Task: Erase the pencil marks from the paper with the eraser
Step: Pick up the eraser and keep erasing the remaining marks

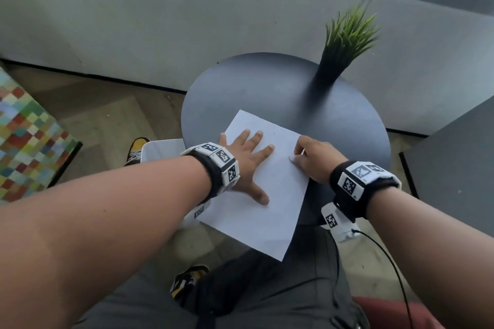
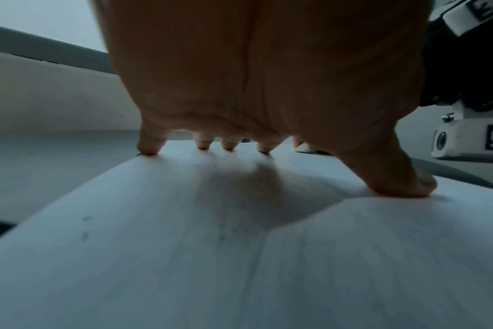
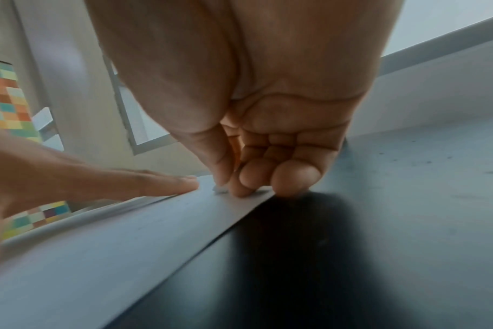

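Observation:
A white sheet of paper [image 1: 270,195] lies on the round black table [image 1: 267,83], its near corner hanging over the table's edge. My left hand [image 1: 247,153] lies flat on the paper with fingers spread, and its fingertips and thumb press the paper [image 2: 239,256] down. My right hand [image 1: 311,157] is curled at the paper's right edge and pinches a small white eraser [image 1: 292,160] against the sheet. In the right wrist view the eraser [image 3: 220,189] shows just below my thumb and fingers on the paper [image 3: 121,244]. A few faint pencil specks remain on the sheet.
A black vase with green grass [image 1: 339,53] stands at the back right of the table. A white stool [image 1: 163,148] sits left of the table and a dark cabinet [image 1: 459,168] on the right. A colourful checked seat [image 1: 24,136] is far left.

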{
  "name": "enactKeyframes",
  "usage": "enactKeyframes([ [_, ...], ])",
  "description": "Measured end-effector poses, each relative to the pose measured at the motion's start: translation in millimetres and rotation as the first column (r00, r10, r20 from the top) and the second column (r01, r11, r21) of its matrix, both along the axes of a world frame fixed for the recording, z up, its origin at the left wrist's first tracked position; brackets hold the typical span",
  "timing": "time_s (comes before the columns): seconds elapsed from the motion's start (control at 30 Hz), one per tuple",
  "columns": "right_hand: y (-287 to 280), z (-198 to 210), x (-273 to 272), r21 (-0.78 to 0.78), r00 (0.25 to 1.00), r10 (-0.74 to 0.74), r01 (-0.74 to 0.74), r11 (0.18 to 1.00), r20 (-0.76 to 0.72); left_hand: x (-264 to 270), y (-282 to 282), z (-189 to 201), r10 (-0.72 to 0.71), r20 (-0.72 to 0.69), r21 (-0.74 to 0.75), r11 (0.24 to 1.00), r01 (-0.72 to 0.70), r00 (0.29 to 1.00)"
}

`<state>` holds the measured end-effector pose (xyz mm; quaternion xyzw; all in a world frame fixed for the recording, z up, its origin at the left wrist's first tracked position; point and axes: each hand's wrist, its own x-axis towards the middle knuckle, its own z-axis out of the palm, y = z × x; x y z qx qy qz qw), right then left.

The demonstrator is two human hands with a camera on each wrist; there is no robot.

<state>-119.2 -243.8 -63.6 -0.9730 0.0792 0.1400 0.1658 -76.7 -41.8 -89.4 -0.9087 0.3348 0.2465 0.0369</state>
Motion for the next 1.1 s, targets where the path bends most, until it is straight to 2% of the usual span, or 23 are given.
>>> enactKeyframes([
  [0.07, 16, -2, -8, -0.020, 0.998, 0.060, -0.060, 0.998, 0.008, -1, -2, -2, 0.005, -0.004, 0.011, 1.000, -0.005, 1.000],
  [0.13, 36, -3, -21, -0.002, 0.971, 0.240, -0.240, 0.971, -0.017, -2, -5, -4, 0.011, -0.005, 0.009, 1.000, -0.011, 1.000],
  [0.2, 43, -2, -30, 0.034, 0.909, 0.412, -0.411, 0.911, -0.059, -1, -5, -5, 0.018, -0.012, 0.001, 1.000, -0.018, 1.000],
  [0.23, 39, -1, -27, 0.024, 0.914, 0.401, -0.400, 0.916, -0.062, -1, -4, -5, 0.018, -0.014, 0.003, 1.000, -0.018, 1.000],
  [0.3, 23, -1, -10, -0.040, 0.977, 0.212, -0.213, 0.976, -0.037, -2, -5, -6, 0.019, -0.006, 0.009, 1.000, -0.019, 1.000],
  [0.37, 10, -2, 0, -0.107, 0.997, 0.071, -0.071, 0.992, 0.005, -3, -7, -6, 0.025, -0.002, 0.015, 1.000, -0.025, 1.000],
  [0.43, 19, -3, -4, -0.149, 0.987, 0.162, -0.161, 0.976, -0.008, -3, -8, -5, 0.031, -0.006, 0.018, 0.999, -0.031, 1.000],
  [0.53, 37, 0, -29, -0.045, 0.900, 0.427, -0.431, 0.901, -0.086, -3, -8, -5, 0.037, -0.017, 0.017, 0.999, -0.037, 0.999],
  [0.57, 32, 3, -31, -0.037, 0.891, 0.442, -0.448, 0.893, -0.108, -3, -8, -4, 0.036, -0.018, 0.022, 0.999, -0.036, 0.999],
  [0.7, 5, 1, -21, -0.109, 0.985, 0.163, -0.168, 0.980, -0.053, -4, -11, -3, 0.043, -0.020, 0.034, 0.999, -0.043, 0.999],
  [0.77, 17, 1, -32, -0.124, 0.966, 0.249, -0.257, 0.959, -0.077, -3, -11, -4, 0.046, -0.025, 0.037, 0.998, -0.045, 0.999],
  [0.83, 38, 4, -50, -0.053, 0.902, 0.414, -0.423, 0.905, -0.121, -4, -11, -4, 0.044, -0.026, 0.042, 0.998, -0.043, 0.999],
  [0.87, 40, 5, -54, -0.017, 0.882, 0.453, -0.459, 0.889, -0.127, -4, -11, -5, 0.043, -0.026, 0.043, 0.998, -0.042, 0.999],
  [0.93, 29, 3, -42, -0.035, 0.922, 0.370, -0.376, 0.926, -0.114, -4, -12, -4, 0.043, -0.026, 0.039, 0.998, -0.042, 0.999],
  [1.03, 12, 0, -26, -0.108, 0.991, 0.130, -0.134, 0.985, -0.045, -6, -11, -3, 0.046, -0.025, 0.033, 0.998, -0.045, 0.999],
  [1.1, 25, 0, -30, -0.132, 0.981, 0.188, -0.194, 0.972, -0.053, -6, -11, -3, 0.047, -0.020, 0.034, 0.998, -0.047, 0.999],
])
